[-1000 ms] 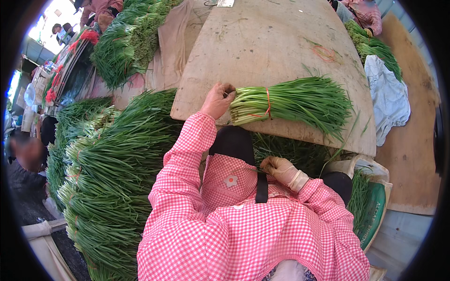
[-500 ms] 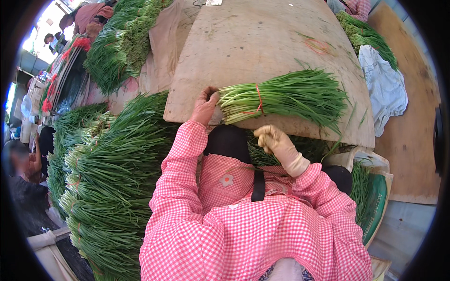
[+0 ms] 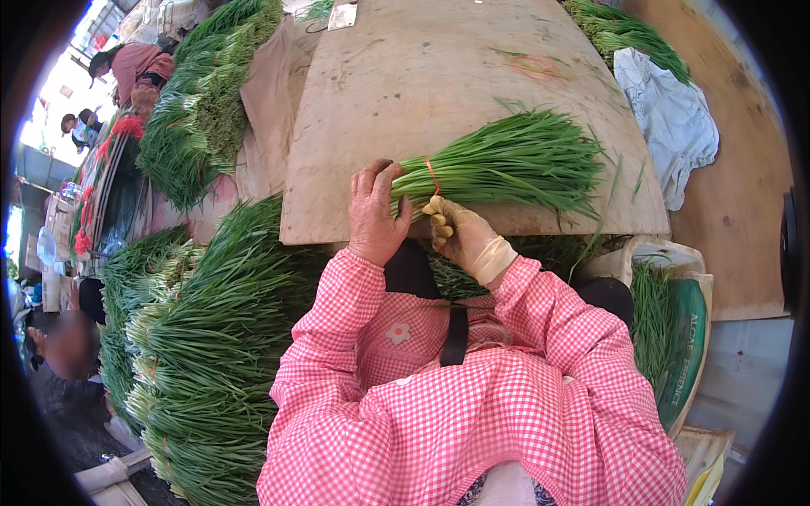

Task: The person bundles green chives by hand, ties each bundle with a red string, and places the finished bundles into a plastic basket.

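Note:
A bunch of garlic chives (image 3: pixel 515 164) lies on the wooden board, green leaves toward the right and pale stems toward the left. A red tie (image 3: pixel 433 174) circles it near the stems. My bare left hand (image 3: pixel 376 212) is closed round the stem end and hides most of it. At the near side of the bunch, my right hand (image 3: pixel 462 239), in a yellowish glove, is closed with its fingertips pinching at the lower part of the red tie.
The worn board (image 3: pixel 363 101) carries loose red ties (image 3: pixel 537 67) farther back. Stacked chive bunches (image 3: pixel 211 337) stand left of me, with more at the far left. A pale cloth (image 3: pixel 666 118) hangs over the board's right edge. A sack of chives (image 3: pixel 688 354) stands at my right.
My right hand has come up and left from above my lap to the tie. My left hand has shifted from the cut ends to wrap the stems. The view has turned slightly.

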Action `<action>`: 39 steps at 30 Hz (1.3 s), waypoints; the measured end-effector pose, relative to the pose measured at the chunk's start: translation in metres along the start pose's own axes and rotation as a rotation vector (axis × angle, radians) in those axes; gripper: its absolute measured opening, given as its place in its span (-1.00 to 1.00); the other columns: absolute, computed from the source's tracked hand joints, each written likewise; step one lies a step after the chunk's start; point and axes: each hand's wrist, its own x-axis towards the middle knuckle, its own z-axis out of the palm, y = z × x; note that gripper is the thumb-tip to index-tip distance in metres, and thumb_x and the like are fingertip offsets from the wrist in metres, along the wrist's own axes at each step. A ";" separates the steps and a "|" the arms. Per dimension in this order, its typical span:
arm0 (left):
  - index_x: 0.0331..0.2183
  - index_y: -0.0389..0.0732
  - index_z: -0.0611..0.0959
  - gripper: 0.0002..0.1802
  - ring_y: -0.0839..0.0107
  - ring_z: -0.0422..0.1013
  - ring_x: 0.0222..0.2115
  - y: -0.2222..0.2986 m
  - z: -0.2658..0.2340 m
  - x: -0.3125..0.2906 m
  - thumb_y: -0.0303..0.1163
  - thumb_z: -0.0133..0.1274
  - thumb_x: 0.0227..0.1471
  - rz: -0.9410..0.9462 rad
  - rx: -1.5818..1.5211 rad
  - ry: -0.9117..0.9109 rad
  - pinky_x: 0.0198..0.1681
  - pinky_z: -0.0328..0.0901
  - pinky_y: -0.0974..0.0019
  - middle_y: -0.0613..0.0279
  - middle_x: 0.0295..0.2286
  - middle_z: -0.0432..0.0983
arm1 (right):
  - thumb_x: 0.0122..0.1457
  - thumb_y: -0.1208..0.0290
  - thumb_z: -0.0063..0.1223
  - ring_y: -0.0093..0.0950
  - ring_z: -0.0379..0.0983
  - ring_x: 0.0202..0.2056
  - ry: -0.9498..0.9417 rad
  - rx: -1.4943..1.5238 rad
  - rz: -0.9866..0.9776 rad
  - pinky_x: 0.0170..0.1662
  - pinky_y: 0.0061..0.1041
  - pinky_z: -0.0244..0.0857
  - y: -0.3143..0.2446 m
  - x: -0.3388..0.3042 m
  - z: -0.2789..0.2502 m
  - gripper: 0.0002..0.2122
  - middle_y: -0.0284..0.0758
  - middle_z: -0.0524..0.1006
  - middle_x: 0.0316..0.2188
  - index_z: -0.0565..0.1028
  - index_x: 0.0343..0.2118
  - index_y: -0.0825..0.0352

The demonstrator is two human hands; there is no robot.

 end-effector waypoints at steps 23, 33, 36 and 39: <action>0.01 -0.29 0.29 -0.31 -0.07 0.13 -0.04 -0.002 0.023 -0.034 -0.57 -0.03 -0.31 0.034 0.125 -0.027 0.05 0.06 0.03 -0.14 -0.09 0.22 | 0.07 0.28 -0.03 -0.75 0.07 -0.74 -0.259 -0.022 0.074 -0.61 -0.72 0.01 -0.003 -0.013 -0.014 -0.83 -0.62 0.27 -0.75 0.38 -0.59 0.17; -0.19 -0.20 0.44 -0.49 -0.03 0.16 -0.07 -0.003 0.020 -0.033 -0.64 -0.05 -0.35 0.099 0.172 0.012 0.01 0.08 0.03 -0.03 -0.08 0.25 | 0.12 0.26 0.01 -0.79 0.13 -0.72 -0.164 0.022 -0.040 -0.67 -0.82 0.04 0.002 -0.013 0.000 -0.85 -0.62 0.31 -0.69 0.43 -0.35 0.21; -0.14 -0.23 0.42 -0.46 -0.04 0.16 -0.06 -0.002 0.017 -0.036 -0.64 -0.04 -0.32 0.043 0.178 -0.032 0.01 0.07 0.02 -0.06 -0.08 0.25 | 0.11 0.27 -0.02 -0.78 0.13 -0.73 -0.218 -0.027 0.048 -0.70 -0.77 -0.02 0.004 0.002 0.001 -0.85 -0.61 0.31 -0.70 0.43 -0.44 0.23; -0.07 -0.25 0.37 -0.39 -0.04 0.16 -0.06 -0.005 0.021 -0.039 -0.64 -0.04 -0.32 0.084 0.178 -0.005 0.01 0.06 0.02 -0.08 -0.06 0.24 | 0.16 0.27 -0.14 -0.74 0.09 -0.73 -0.210 -0.117 0.032 -0.66 -0.71 -0.02 0.000 -0.008 -0.004 -0.80 -0.58 0.27 -0.72 0.42 -0.50 0.26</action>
